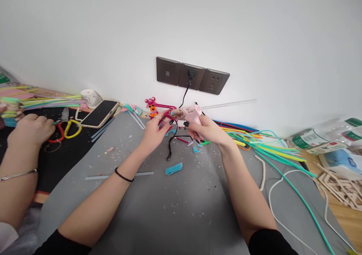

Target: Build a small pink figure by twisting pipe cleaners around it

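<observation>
My right hand (209,130) grips a pink hot glue gun (192,114), its nozzle end pointing left. A long clear glue stick (229,104) sticks out of the gun's back. My left hand (154,134) is closed on a magenta pipe cleaner piece (169,113) near the nozzle; the fingers and gun hide part of it. Just behind the left hand is a small pink and orange pipe cleaner figure (152,106). Below the hands lie a folded blue pipe cleaner bundle (174,169) and a curled blue bit (196,149) on the grey mat (175,217).
A black cord (185,93) runs from the wall socket (192,74). Pipe cleaners (271,149) spread to the right, near bottles (313,139) and wooden pieces (339,185). Left are a phone (99,113), a paper cup (90,97), scissors (58,132) and another person's hand (31,130).
</observation>
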The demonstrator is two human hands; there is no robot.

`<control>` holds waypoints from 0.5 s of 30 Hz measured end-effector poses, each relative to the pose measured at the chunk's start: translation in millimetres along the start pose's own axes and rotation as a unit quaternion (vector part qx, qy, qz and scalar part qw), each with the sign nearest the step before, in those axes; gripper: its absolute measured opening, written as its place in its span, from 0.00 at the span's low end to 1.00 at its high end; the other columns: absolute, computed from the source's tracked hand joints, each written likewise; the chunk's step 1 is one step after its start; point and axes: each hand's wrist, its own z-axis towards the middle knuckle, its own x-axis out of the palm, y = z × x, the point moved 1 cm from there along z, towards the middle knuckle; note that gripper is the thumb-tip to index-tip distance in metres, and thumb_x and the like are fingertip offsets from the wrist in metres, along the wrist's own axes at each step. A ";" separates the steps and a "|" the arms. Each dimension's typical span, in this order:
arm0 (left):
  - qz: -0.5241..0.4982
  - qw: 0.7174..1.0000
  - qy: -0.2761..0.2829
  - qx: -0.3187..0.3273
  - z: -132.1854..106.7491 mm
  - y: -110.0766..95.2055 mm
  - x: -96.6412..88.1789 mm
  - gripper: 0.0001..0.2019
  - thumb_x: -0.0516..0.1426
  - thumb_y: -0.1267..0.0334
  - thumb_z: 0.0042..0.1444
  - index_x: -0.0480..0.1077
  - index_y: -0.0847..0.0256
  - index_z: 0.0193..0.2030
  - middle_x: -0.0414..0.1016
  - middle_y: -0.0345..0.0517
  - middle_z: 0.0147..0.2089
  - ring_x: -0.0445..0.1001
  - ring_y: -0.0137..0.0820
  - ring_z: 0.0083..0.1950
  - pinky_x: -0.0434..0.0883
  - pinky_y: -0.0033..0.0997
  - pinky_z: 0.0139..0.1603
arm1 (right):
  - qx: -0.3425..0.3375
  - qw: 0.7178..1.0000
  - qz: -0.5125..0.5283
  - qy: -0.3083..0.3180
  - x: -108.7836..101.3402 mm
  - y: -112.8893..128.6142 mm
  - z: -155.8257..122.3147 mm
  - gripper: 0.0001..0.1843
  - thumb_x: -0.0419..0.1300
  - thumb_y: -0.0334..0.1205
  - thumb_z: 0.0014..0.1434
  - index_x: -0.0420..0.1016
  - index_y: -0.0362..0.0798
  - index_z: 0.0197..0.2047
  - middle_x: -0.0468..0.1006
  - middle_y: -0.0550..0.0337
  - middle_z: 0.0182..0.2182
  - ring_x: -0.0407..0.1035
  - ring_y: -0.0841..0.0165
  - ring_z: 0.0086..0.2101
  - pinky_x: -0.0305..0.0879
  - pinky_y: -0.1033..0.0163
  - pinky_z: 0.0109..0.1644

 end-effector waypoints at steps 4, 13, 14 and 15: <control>0.003 1.000 0.003 -0.003 -0.2 -1.0 0.0 0.22 0.58 0.60 0.60 0.73 0.61 0.61 0.80 0.55 0.59 0.77 0.46 0.60 0.73 0.45 0.62 | 0.006 1.000 -0.002 0.003 0.4 2.3 -1.1 0.15 0.57 0.39 0.59 0.66 0.48 0.21 0.70 0.65 0.15 0.58 0.76 0.15 0.56 0.68 0.20; 0.018 1.000 -0.004 0.008 -1.9 -4.8 -1.6 0.23 0.57 0.60 0.62 0.71 0.62 0.63 0.79 0.55 0.61 0.75 0.44 0.63 0.71 0.44 0.64 | 0.001 1.000 -0.028 0.015 -2.6 2.9 -3.6 0.19 0.57 0.41 0.62 0.68 0.47 0.20 0.70 0.65 0.15 0.61 0.77 0.16 0.56 0.71 0.20; 0.019 1.000 -0.005 0.005 -1.9 -4.2 -1.7 0.24 0.57 0.60 0.62 0.71 0.62 0.64 0.79 0.55 0.61 0.75 0.44 0.63 0.71 0.44 0.64 | 0.003 1.000 -0.027 0.014 -2.8 3.0 -3.7 0.19 0.57 0.41 0.62 0.67 0.47 0.20 0.70 0.65 0.15 0.62 0.76 0.16 0.56 0.70 0.20; 0.020 1.000 -0.006 0.003 -1.9 -3.4 -1.8 0.24 0.57 0.59 0.61 0.71 0.62 0.64 0.79 0.55 0.61 0.76 0.44 0.63 0.71 0.44 0.64 | 0.006 1.000 -0.024 0.012 -2.9 3.3 -3.8 0.18 0.57 0.41 0.62 0.67 0.47 0.20 0.70 0.65 0.15 0.62 0.76 0.16 0.56 0.70 0.20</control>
